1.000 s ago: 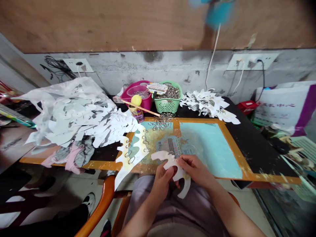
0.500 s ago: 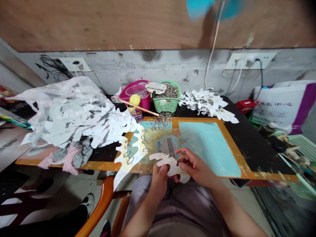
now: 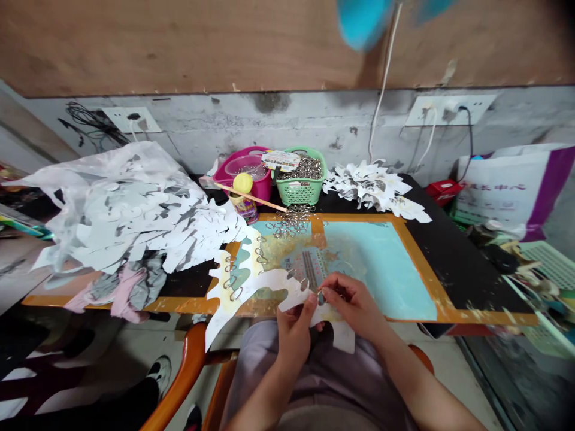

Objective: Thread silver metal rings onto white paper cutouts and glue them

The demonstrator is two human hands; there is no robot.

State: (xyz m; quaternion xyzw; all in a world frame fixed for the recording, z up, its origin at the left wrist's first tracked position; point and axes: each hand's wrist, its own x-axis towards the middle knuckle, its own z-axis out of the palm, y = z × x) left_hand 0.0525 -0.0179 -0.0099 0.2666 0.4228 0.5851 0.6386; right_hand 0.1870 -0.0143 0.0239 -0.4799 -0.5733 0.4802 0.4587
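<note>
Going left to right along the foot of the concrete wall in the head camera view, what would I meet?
Heap of white cut paper → pink plastic tub → green plastic mesh basket of metal rings → smaller pile of white paper cutouts → red box → white woven sack with purple stripe

my black table [image 3: 462,269] with its orange-taped blue board [image 3: 381,269], heaped white paper cutouts [image 3: 121,206], a pink tub [image 3: 263,188], a green basket [image 3: 300,193], loose metal rings [image 3: 287,220]
</note>
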